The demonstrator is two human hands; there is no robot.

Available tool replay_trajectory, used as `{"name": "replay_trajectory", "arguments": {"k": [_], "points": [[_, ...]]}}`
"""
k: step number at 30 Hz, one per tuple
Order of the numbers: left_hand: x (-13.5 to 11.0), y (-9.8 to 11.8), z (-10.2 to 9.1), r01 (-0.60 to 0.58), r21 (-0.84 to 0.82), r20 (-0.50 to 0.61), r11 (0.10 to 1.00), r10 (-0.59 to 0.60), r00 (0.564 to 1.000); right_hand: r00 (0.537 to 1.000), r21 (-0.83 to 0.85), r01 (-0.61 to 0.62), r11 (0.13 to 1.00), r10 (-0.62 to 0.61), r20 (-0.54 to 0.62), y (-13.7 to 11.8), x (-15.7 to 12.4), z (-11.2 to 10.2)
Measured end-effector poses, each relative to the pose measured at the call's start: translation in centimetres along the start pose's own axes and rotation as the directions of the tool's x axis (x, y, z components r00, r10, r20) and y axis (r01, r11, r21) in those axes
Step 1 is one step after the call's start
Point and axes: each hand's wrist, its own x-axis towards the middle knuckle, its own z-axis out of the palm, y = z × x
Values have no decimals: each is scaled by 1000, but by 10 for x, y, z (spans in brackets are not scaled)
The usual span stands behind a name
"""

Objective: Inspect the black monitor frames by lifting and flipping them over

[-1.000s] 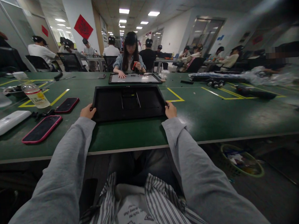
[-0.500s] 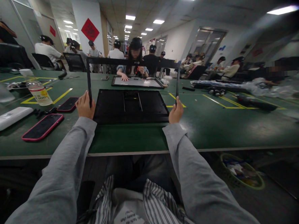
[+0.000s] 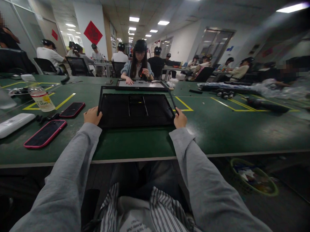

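Note:
A thin black rectangular frame, like a monitor bezel [image 3: 134, 87], is held by its two sides. My left hand [image 3: 92, 116] is closed around its left side, and my right hand [image 3: 180, 118] grips the right side. Inside and below the bezel lies a black monitor back cover [image 3: 115, 109] on the green table, with two metal strips near its middle. The bezel's far edge is tilted up above the cover's far edge. Whether its near edge touches the cover I cannot tell.
Left of my hand lie a pink-edged phone [image 3: 45, 134], a second phone [image 3: 72, 110], a white device [image 3: 11, 125] and a bottle [image 3: 41, 95]. Opposite, a co-worker [image 3: 140, 62] handles a panel [image 3: 142, 84]. Plastic wrap [image 3: 271, 89] lies right; a basket [image 3: 253, 178] stands below the table.
The bezel's far edge has swung down from high above the table to just over the back cover. Both my hands have lowered slightly with it and still hold its sides.

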Motion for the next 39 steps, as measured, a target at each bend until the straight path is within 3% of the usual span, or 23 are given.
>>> {"name": "replay_trajectory", "arguments": {"k": [14, 23, 39], "points": [[10, -15, 13, 67, 29, 151, 997, -71, 986, 994, -20, -47, 999, 49, 102, 5, 2, 3], [16, -29, 24, 146, -113, 154, 983, -128, 980, 998, 16, 5, 1000, -6, 55, 12, 6, 8], [12, -24, 19, 158, -88, 175, 983, -141, 974, 993, -1, -37, 999, 37, 108, 9, 3, 3]]}}
